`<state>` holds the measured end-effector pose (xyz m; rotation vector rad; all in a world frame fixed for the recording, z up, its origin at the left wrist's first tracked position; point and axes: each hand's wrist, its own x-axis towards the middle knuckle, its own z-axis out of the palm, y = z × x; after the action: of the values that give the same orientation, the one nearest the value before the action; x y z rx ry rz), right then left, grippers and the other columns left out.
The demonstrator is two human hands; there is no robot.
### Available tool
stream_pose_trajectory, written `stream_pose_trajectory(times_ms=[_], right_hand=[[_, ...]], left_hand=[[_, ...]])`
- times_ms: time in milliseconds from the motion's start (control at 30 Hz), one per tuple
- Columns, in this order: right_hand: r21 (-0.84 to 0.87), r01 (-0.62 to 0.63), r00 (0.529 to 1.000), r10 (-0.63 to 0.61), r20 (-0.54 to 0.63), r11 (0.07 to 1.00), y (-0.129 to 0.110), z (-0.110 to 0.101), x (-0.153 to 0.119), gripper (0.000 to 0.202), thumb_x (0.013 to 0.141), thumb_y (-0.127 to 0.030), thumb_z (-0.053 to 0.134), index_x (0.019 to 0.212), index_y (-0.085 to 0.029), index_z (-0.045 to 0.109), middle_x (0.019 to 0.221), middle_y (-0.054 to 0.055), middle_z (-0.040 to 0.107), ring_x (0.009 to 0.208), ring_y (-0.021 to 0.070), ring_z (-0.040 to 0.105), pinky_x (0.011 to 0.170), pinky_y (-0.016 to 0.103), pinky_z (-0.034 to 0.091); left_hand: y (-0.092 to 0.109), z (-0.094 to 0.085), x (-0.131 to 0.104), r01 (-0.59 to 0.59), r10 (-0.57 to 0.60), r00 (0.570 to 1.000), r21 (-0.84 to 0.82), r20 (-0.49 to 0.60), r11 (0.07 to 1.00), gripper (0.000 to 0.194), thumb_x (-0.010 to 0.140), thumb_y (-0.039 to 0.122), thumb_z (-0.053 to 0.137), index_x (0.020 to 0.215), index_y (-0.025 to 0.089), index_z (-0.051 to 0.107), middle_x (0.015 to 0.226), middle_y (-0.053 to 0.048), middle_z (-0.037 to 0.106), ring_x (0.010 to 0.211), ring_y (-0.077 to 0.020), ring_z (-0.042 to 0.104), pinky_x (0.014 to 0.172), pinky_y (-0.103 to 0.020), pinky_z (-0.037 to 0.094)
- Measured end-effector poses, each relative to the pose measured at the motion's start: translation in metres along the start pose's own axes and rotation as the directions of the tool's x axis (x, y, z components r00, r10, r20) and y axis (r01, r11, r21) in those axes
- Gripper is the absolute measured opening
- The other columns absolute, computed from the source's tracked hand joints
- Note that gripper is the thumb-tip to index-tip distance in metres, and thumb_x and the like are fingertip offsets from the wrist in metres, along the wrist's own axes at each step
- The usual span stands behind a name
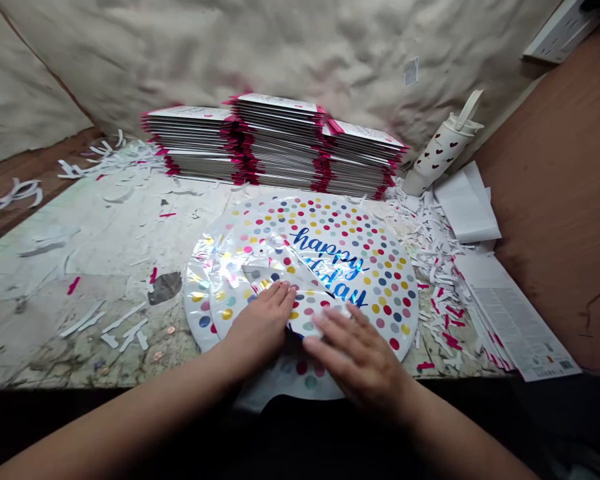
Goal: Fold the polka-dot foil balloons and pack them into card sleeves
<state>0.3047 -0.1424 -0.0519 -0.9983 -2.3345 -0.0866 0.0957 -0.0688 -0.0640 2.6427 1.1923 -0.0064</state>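
Observation:
Flat foil balloons [400, 267], white with colored dots and blue "happy" lettering, lie stacked at the front of the worktable. The top balloon has a part folded over toward the middle, making a shiny pointed flap [300, 270]. My left hand [260, 323] rests on this fold, fingers together and laid flat on the foil; its thumb is hidden. Slightly blurred, my right hand [363, 357] lies on the fold's right side with fingers stretched out. Part of the foil hangs over the table's front edge below my hands.
Stacks of pink-edged card packets [280, 143] stand at the back. A white tumbler with hearts [437, 157] leans at the back right. Paper scraps [443, 267] cover the right side, beside printed cards [520, 313] and white sheets [467, 203]. More strips [125, 330] lie left.

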Motion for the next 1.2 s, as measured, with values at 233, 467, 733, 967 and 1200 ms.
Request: stream_pose_trajectory(times_ms=[233, 467, 733, 967, 1200], right_hand=[[0.058, -0.430, 0.901, 0.424, 0.089, 0.901, 0.036, 0.012, -0.031, 0.087, 0.077, -0.017, 0.054, 0.144, -0.015, -0.003, 0.148, 0.016, 0.017, 0.136, 0.0271, 0.016, 0.105, 0.048, 0.032], [0.188, 0.076, 0.944, -0.132, 0.302, 0.979, 0.040, 0.007, -0.020, 0.033, 0.087, -0.012, 0.045, 0.116, -0.022, 0.057, 0.116, 0.004, 0.063, 0.118, 0.0179, 0.050, 0.105, 0.042, 0.029], [0.286, -0.866, 0.497, 0.635, 0.591, 0.411, 0.068, 0.010, 0.023, 0.022, 0.085, -0.030, 0.045, 0.088, -0.017, 0.063, 0.066, 0.001, 0.067, 0.059, 0.0153, 0.063, 0.054, 0.025, 0.050], [0.058, -0.711, 0.691, 0.681, 0.244, 0.701, 0.054, 0.027, 0.056, 0.034, 0.092, -0.031, 0.032, 0.117, -0.016, 0.050, 0.112, 0.014, 0.060, 0.100, 0.0234, 0.057, 0.084, 0.039, 0.045], [-0.174, -0.597, 0.675, 0.607, 0.420, 0.784, 0.045, 0.065, 0.055, 0.063, 0.091, -0.051, 0.025, 0.143, -0.017, 0.018, 0.150, 0.010, 0.014, 0.136, 0.0339, 0.005, 0.108, 0.051, 0.012]], left_hand=[[-0.012, 0.003, 0.004, -0.371, 0.392, 0.917, -0.201, 0.077, 0.907, 0.054, 0.087, 0.021, 0.044, 0.136, 0.040, 0.031, 0.149, -0.002, 0.020, 0.135, -0.0290, 0.019, 0.106, -0.047, 0.026], [-0.013, 0.010, -0.010, -0.495, 0.500, 0.866, -0.098, 0.033, 0.863, 0.049, 0.084, 0.012, 0.041, 0.133, 0.016, 0.041, 0.137, -0.014, 0.041, 0.130, -0.0269, 0.032, 0.105, -0.044, 0.028], [-0.015, -0.028, 0.019, 0.474, -0.283, 0.879, -0.635, 0.385, 0.610, 0.025, 0.080, 0.040, 0.049, 0.069, 0.019, 0.058, 0.061, 0.000, 0.063, 0.056, -0.0171, 0.061, 0.047, -0.023, 0.046], [-0.017, -0.034, 0.059, 0.704, -0.305, 0.710, -0.647, 0.635, 0.292, 0.023, 0.080, 0.034, 0.052, 0.065, 0.015, 0.049, 0.050, -0.004, 0.061, 0.040, -0.0127, 0.056, 0.043, -0.023, 0.045], [-0.032, -0.054, 0.033, 0.578, -0.319, 0.788, -0.811, 0.526, 0.091, 0.026, 0.077, 0.036, 0.058, 0.095, 0.017, 0.054, 0.104, -0.011, 0.065, 0.085, -0.0169, 0.066, 0.067, -0.026, 0.053]])
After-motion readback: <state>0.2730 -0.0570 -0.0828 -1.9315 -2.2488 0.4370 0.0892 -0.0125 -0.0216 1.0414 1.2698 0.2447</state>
